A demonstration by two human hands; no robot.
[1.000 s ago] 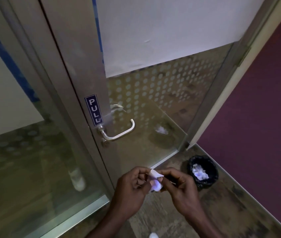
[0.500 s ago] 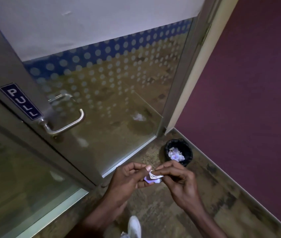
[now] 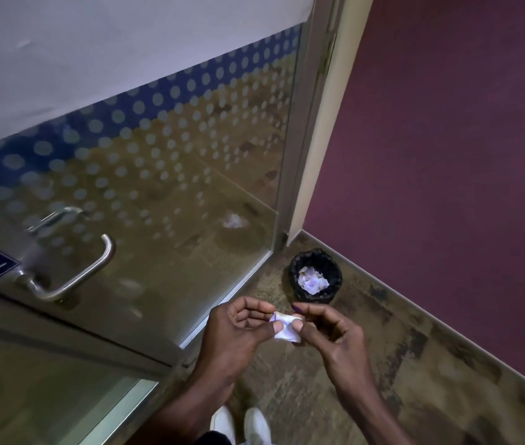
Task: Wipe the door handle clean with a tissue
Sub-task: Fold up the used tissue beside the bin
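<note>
Beside the glass door [image 3: 165, 175], we are pinching a crumpled tissue [image 3: 284, 327] between our left hand [image 3: 238, 332] and right hand [image 3: 328, 332]. Both grips are closing on it, well apart from the door handle [image 3: 71, 268].

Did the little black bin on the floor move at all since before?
No. The bin sits in the same corner by the door frame and purple wall; only the camera view shifted.

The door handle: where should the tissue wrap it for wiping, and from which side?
Wrap the tissue around the door handle on its long straight bar, coming from the free bent end on the right. That end stands clear of the glass, while the left end is fixed at the mount.
</note>
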